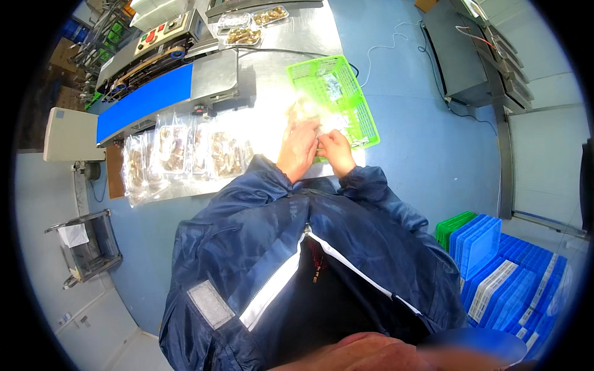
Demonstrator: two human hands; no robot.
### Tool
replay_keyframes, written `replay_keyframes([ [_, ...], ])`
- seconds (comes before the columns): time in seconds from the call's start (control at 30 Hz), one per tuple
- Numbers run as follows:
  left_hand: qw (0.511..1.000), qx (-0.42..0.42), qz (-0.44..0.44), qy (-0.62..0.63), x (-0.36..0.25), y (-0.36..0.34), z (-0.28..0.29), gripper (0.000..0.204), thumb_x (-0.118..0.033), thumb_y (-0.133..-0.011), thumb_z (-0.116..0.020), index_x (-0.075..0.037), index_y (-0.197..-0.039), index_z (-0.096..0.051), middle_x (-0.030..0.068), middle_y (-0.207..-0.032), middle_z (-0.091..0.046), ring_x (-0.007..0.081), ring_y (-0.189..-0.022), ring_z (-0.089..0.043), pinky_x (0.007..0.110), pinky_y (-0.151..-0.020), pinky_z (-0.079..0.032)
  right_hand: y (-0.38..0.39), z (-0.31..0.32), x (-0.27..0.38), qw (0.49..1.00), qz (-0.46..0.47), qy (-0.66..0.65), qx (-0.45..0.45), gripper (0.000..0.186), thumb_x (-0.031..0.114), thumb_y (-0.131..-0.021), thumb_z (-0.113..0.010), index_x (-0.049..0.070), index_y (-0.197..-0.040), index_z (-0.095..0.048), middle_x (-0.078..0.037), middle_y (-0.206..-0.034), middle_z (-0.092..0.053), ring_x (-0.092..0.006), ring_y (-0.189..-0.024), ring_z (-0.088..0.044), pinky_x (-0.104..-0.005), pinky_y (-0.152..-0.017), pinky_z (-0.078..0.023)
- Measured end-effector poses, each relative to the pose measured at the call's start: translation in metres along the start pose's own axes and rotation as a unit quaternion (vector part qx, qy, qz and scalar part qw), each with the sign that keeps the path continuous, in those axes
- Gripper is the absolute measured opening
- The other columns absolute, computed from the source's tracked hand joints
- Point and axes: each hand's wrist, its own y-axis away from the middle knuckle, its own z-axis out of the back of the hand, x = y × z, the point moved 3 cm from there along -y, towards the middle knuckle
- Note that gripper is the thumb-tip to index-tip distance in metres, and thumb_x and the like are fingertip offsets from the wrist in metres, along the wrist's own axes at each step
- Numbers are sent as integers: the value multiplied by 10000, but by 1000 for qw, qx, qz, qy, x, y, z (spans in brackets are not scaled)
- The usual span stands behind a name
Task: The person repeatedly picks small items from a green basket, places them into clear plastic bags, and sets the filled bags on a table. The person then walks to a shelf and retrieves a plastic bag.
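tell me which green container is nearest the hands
The lime-green basket by the left hand and right hand; the darker green crate is farther, at lower right, beside blue crates.

1. Place looked like a food-packing workshop.
2. Machine (159, 34) with buttons and blue conveyor belt (148, 97) stood by steel table (309, 31).
3. Clear-bagged trays of brownish food (173, 148) lay in a row; green basket (364, 111) held small packets (334, 88).
4. Blue crates (516, 287) stood stacked on blue floor (402, 139).

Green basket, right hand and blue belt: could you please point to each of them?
Green basket (361, 110), head view: its right side wall.
Right hand (336, 150), head view: back of the hand.
Blue belt (146, 104), head view: middle of its surface.
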Motion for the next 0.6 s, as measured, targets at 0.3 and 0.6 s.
replay_keyframes([
  [0.3, 996, -1, 61, 69, 9, -31, 31, 333, -139, -856, -656, 6, -1141, -563, 191, -1284, -549, 377, -1241, -476, 440, -1060, -324, -29, 13, 14, 997, 33, 14, 72, 132, 156, -917, -595, 27, -935, -573, -87, -728, -606, -141, -558, -594, -287, -475, -438],
  [0.6, 695, 54, 516, 499, 93, -5, 50, 282, -209, -920, -653, -46, -1149, -626, 17, -1023, -668, 114, -933, -611, 296, -840, -487, -32, 68, 87, 917, 5, 205, 342, 169, 242, -987, -544, 81, -936, -521, 4, -544, -495, -78, -432, -479, -228, -402, -353],
])
